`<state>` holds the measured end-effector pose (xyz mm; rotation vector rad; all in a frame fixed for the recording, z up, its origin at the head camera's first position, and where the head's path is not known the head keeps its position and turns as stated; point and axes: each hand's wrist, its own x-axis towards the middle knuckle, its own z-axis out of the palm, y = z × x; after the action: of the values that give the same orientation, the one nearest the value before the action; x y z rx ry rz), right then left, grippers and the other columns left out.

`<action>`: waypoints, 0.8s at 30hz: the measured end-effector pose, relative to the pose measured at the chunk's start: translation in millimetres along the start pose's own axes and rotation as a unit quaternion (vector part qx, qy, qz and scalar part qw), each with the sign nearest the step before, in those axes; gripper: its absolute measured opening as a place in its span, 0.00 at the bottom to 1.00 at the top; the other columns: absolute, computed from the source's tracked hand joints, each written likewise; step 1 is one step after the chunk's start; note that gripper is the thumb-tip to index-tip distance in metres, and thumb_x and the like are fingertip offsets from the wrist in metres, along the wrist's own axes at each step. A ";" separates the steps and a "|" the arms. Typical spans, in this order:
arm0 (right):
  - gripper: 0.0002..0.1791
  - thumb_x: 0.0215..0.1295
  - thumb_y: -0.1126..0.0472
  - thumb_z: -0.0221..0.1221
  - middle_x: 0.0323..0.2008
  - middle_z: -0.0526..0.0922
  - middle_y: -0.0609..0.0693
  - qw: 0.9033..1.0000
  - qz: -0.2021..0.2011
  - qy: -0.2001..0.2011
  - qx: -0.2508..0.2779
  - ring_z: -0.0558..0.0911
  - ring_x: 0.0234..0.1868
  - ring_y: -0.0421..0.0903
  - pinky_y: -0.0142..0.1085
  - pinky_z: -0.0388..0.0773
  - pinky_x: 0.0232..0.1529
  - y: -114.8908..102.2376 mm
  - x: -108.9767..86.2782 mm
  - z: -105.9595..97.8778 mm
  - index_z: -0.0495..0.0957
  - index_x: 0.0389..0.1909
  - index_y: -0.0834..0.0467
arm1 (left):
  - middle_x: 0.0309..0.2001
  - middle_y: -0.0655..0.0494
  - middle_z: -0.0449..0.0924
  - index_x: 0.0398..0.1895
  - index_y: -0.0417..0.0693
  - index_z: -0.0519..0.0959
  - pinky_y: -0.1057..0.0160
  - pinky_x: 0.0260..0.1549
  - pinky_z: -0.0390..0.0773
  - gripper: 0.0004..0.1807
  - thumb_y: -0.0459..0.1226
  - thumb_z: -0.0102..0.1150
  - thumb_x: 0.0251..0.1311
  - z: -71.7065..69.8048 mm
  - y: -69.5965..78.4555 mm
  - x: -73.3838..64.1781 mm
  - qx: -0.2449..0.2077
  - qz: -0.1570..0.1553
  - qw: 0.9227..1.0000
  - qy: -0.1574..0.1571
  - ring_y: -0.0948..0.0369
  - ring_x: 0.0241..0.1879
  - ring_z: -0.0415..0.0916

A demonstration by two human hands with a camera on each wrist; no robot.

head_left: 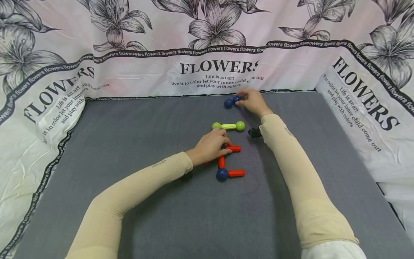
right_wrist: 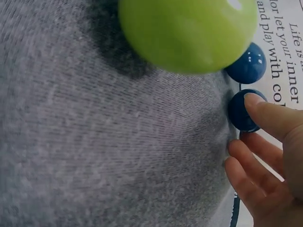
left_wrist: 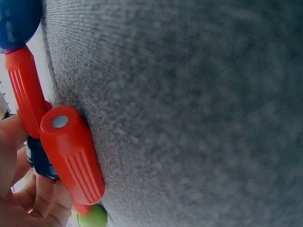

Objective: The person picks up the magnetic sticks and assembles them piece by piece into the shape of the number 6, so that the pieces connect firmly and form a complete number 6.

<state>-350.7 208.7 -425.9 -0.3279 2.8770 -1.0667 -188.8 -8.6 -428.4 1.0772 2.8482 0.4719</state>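
Toward the back of the table, my right hand [head_left: 253,103] pinches a blue ball [right_wrist: 239,115] between thumb and fingers. A second blue ball [head_left: 228,103] lies right beside it. My left hand [head_left: 210,145] grips a dark blue ball [left_wrist: 40,160] that joins several red magnetic rods, and covers part of the assembly in the head view. One red rod [head_left: 234,148] points right from that ball. Another red rod [head_left: 221,162] runs down to a nearer blue ball [head_left: 222,175], from which a further red rod [head_left: 236,173] sticks out rightward.
A light green rod [head_left: 228,126] with a green ball [head_left: 240,126] at each end lies just beyond my left hand. Printed floral cloth [head_left: 213,79] rises along the back and sides of the grey table [head_left: 145,122].
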 end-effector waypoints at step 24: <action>0.22 0.64 0.56 0.66 0.54 0.82 0.60 0.999 -0.019 0.023 0.038 0.81 0.51 0.55 0.50 0.79 0.51 -5.1 -49.1 -12.1 0.77 0.57 0.58 | 0.41 0.58 0.76 0.46 0.55 0.86 0.69 0.30 0.71 0.14 0.50 0.64 0.63 1.7 4.5 -4.1 -0.008 -0.021 0.999 0.024 0.62 0.41 0.65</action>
<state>-303.3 223.3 -414.5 -0.3610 2.8707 -1.2024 -182.6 -7.6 -428.9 1.0152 2.8971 0.5244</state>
